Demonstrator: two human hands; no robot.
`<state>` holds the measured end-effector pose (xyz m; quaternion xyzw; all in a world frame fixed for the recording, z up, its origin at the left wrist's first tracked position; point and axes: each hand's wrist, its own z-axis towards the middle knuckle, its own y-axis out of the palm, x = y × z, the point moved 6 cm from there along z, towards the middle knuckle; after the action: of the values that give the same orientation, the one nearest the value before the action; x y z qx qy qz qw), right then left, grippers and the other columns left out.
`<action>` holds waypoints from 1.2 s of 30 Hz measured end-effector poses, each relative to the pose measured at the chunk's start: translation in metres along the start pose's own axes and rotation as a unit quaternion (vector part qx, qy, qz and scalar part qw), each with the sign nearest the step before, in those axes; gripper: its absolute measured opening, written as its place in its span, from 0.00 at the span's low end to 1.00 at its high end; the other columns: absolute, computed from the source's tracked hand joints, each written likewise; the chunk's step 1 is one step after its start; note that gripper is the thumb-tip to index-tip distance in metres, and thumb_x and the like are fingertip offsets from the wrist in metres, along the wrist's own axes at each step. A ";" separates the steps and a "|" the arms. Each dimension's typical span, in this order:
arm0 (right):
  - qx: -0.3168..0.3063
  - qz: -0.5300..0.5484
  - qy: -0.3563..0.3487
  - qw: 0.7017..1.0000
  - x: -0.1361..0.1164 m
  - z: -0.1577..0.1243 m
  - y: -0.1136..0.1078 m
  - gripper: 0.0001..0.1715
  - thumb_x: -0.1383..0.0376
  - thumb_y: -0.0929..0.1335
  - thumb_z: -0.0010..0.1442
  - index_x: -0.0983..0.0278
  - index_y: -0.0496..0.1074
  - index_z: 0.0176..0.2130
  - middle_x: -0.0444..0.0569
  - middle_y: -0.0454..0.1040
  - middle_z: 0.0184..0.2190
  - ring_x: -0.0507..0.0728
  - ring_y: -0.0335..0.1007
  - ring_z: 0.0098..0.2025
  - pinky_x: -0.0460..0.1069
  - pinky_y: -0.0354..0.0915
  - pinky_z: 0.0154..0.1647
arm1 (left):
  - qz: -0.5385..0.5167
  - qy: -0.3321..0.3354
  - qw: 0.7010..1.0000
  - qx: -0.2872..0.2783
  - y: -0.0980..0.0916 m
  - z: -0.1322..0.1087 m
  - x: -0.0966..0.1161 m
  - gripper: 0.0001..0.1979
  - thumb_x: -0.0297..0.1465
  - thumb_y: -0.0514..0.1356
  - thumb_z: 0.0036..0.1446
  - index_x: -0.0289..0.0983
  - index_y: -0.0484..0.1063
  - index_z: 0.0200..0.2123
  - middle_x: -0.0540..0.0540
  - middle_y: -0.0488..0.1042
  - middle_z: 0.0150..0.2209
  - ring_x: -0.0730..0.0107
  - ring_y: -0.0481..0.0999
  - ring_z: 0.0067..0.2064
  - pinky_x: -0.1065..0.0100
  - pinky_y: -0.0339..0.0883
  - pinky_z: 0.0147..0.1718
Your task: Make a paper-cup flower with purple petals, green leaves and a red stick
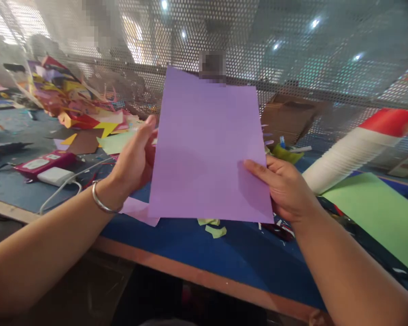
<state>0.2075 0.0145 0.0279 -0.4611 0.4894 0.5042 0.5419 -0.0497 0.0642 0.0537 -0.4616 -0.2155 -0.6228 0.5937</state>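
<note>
A sheet of purple paper [207,149] is held up in front of me, tilted towards my face. My right hand [285,185] pinches its right edge, thumb on the front and fingers behind. At the left edge is my left hand [134,154], its thumb stretched upward off the sheet; its other fingers are mostly hidden behind the paper. A silver bangle [102,199] circles the left wrist. Under the sheet, small pale green scraps [216,231] and a pinkish-purple piece of paper [141,211] lie on the blue tabletop [177,240].
A perforated metal screen [238,27] rises behind the table. To the left are a magenta power box [44,163], a white charger [56,175] with a cable, and heaped coloured paper [78,104]. On the right, a white-and-red roll [347,154] leans near green paper [377,217].
</note>
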 end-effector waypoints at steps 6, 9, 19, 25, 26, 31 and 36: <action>-0.022 -0.033 -0.013 0.999 0.003 0.001 0.003 0.12 0.54 0.75 0.56 0.56 0.81 0.38 0.47 0.82 0.33 0.58 0.78 0.31 0.56 0.74 0.36 | -0.220 -0.100 0.970 -0.034 0.008 0.003 -0.020 0.22 0.29 0.70 0.50 0.37 0.73 0.49 0.43 0.81 0.44 0.62 0.81 0.41 0.62 0.76 0.42; 0.009 -0.066 -0.050 0.997 -0.002 -0.004 -0.001 0.13 0.54 0.74 0.59 0.57 0.79 0.42 0.47 0.80 0.35 0.58 0.77 0.34 0.55 0.73 0.39 | -0.203 -0.085 0.975 0.023 -0.004 0.004 -0.016 0.17 0.27 0.69 0.51 0.37 0.74 0.46 0.44 0.81 0.43 0.62 0.81 0.42 0.61 0.75 0.44; 0.050 -0.511 -0.402 0.758 -0.031 -0.126 0.015 0.21 0.63 0.73 0.61 0.58 0.71 0.54 0.53 0.77 0.45 0.65 0.72 0.48 0.60 0.66 0.52 | -0.145 -0.149 0.978 -0.020 0.010 -0.037 -0.009 0.19 0.29 0.68 0.53 0.38 0.68 0.48 0.42 0.80 0.43 0.60 0.81 0.37 0.64 0.75 0.31; -0.107 -0.535 -0.433 0.717 0.006 -0.152 0.028 0.16 0.72 0.70 0.63 0.65 0.73 0.52 0.55 0.79 0.43 0.61 0.73 0.44 0.58 0.69 0.46 | -0.140 -0.207 0.967 -0.055 0.034 -0.067 -0.024 0.20 0.31 0.66 0.56 0.38 0.65 0.50 0.41 0.80 0.45 0.59 0.82 0.37 0.61 0.78 0.31; -0.123 -0.530 -0.434 0.719 0.010 -0.152 0.029 0.17 0.74 0.69 0.63 0.66 0.73 0.51 0.55 0.79 0.42 0.61 0.73 0.43 0.57 0.70 0.45 | -0.112 -0.205 0.970 -0.063 0.035 -0.068 -0.027 0.21 0.32 0.66 0.56 0.37 0.65 0.51 0.40 0.79 0.46 0.58 0.82 0.38 0.60 0.78 0.32; -0.146 -0.513 -0.421 0.734 0.019 -0.148 0.035 0.15 0.77 0.68 0.62 0.67 0.75 0.48 0.55 0.79 0.38 0.59 0.72 0.39 0.55 0.72 0.40 | 0.090 -0.102 0.986 -0.091 0.028 -0.060 -0.027 0.36 0.32 0.65 0.57 0.39 0.55 0.65 0.34 0.70 0.60 0.49 0.77 0.53 0.50 0.75 0.46; -0.134 -0.506 -0.418 0.743 0.019 -0.145 0.038 0.11 0.75 0.66 0.65 0.67 0.76 0.46 0.54 0.78 0.36 0.58 0.71 0.36 0.52 0.71 0.35 | 0.337 0.102 0.933 -0.075 0.030 -0.091 0.020 0.32 0.34 0.62 0.63 0.41 0.55 0.67 0.36 0.64 0.65 0.47 0.63 0.65 0.40 0.57 0.63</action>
<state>0.1601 -0.1249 -0.0054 -0.4522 -0.1637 0.3585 0.8001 -0.0477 -0.0272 0.0185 -0.4847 0.0618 -0.4439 0.7512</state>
